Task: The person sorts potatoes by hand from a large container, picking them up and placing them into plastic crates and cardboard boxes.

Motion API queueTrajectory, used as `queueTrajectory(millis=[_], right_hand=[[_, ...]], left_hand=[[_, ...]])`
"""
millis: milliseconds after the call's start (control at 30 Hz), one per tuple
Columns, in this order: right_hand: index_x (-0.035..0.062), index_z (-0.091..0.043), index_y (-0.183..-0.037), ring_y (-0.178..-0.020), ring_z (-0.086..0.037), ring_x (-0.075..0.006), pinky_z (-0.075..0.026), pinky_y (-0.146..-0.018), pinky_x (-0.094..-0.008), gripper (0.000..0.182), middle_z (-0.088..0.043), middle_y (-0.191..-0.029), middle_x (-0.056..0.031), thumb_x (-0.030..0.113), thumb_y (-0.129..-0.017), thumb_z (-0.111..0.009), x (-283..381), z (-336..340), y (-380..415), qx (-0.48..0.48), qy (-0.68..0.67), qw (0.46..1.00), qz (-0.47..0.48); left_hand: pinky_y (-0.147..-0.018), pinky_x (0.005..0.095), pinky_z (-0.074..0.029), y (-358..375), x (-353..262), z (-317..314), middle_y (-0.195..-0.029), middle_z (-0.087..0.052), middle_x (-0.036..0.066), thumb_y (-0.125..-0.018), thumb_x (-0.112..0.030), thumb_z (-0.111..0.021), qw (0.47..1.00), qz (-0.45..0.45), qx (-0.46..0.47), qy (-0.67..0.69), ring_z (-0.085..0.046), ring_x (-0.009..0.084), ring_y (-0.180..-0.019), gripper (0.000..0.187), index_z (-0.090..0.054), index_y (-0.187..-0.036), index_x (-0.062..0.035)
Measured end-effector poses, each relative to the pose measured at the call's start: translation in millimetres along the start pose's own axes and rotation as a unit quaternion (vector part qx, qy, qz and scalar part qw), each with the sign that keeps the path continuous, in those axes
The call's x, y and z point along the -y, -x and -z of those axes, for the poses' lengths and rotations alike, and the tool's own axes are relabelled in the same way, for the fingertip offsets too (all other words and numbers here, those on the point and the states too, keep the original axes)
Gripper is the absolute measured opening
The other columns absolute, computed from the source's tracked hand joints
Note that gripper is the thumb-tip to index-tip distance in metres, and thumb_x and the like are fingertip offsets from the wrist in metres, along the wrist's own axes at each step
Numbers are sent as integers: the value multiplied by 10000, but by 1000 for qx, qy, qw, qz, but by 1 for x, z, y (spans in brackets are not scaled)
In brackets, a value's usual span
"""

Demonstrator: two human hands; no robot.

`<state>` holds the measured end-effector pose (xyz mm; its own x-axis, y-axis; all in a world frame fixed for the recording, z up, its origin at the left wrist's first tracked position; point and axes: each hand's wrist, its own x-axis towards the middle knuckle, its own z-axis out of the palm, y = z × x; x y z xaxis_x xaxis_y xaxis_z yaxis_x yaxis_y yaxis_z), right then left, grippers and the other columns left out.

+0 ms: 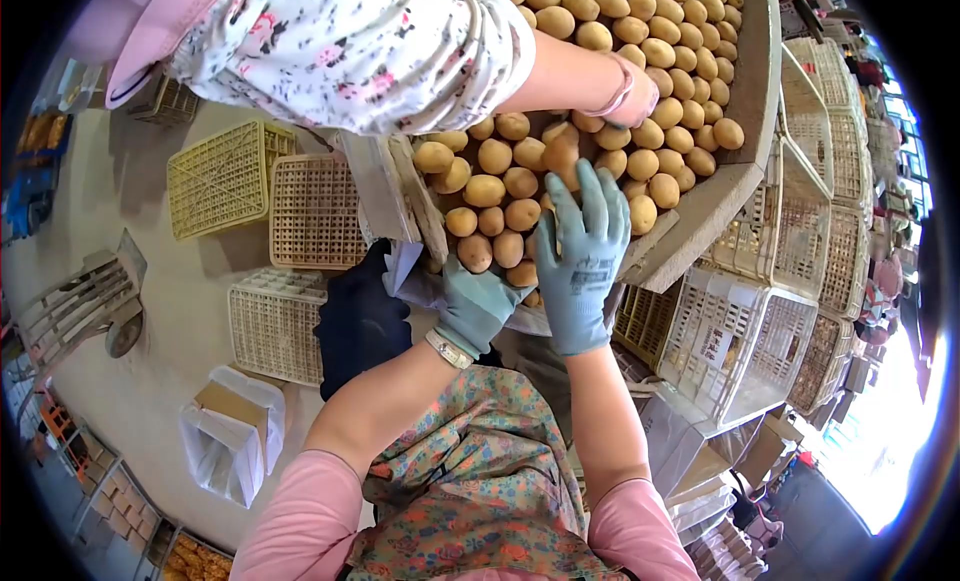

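Note:
Tan oval potatoes (495, 156) lie spread over a sloping tray (735, 196) that narrows toward me. At its lower mouth my left hand (478, 306), in a grey-green glove, is cupped with thumb and fingers apart, right against the nearest potatoes. My right hand (585, 251), in a matching glove, reaches over the potatoes with fingers stretched out. Its fingertips are at a browner, elongated piece (562, 153). Farther up the tray, another person's hand (635, 96) is among the potatoes, below a floral sleeve (370, 56).
Plastic crates, one yellow (220, 181) and one beige (315, 211), stand on the floor to my left. A lined box (235, 431) is nearer me. White crates (735, 346) are stacked at my right. A wooden pallet-like frame (75, 316) stands at far left.

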<state>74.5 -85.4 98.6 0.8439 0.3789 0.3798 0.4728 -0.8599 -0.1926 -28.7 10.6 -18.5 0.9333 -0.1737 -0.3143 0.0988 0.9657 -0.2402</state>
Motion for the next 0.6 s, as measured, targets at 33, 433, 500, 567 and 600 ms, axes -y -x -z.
queueTrajectory(millis=[33, 433, 500, 567, 600], right_hand=[[125, -673, -1323, -1377, -485, -381, -424, -1090, -555, 436, -561, -1471, -124, 198, -894, -691, 0, -4, 5, 1, 0, 1000, -3], [113, -599, -1078, -995, -603, -233, -480, -759, -387, 412, -612, -1056, -66, 493, -927, -637, 78, -37, 15, 278, 222, 933, 58], [113, -602, -1107, -973, -620, -244, -491, -760, -378, 365, -622, -1056, -86, 423, -922, -658, 68, -32, 6, 286, 219, 930, 76], [110, -609, -1206, -984, -629, -247, -480, -792, -394, 427, -631, -1083, -103, 335, -861, -723, 55, -26, -10, 421, 54, 905, 36], [87, -601, -1227, -985, -643, -276, -507, -785, -391, 497, -623, -1100, -117, 282, -803, -771, 41, -36, 1, 340, 5, 939, 40]], left_hand=[[-1219, 504, -354, 0, 0, 4, -1602, -442, 88, -1044, -581, -441, 997, 0, 74, 16, -439, 295, -1464, 662, -416, -1551, -156], [-1224, 464, -338, -3, 3, 6, -1615, -407, 87, -1036, -598, -416, 999, 34, -4, 5, -400, 284, -1483, 709, -363, -1588, -155], [-1224, 464, -338, -3, 1, 7, -1613, -408, 88, -1031, -605, -415, 999, 33, -4, -3, -400, 287, -1481, 718, -364, -1588, -155], [-1223, 464, -338, -4, 0, 8, -1610, -409, 90, -1026, -613, -414, 999, 23, -22, -31, -401, 290, -1479, 727, -364, -1589, -154], [-1223, 464, -338, -4, -1, 14, -1609, -409, 90, -1024, -617, -413, 995, 8, -44, -92, -402, 291, -1478, 732, -365, -1589, -154]])
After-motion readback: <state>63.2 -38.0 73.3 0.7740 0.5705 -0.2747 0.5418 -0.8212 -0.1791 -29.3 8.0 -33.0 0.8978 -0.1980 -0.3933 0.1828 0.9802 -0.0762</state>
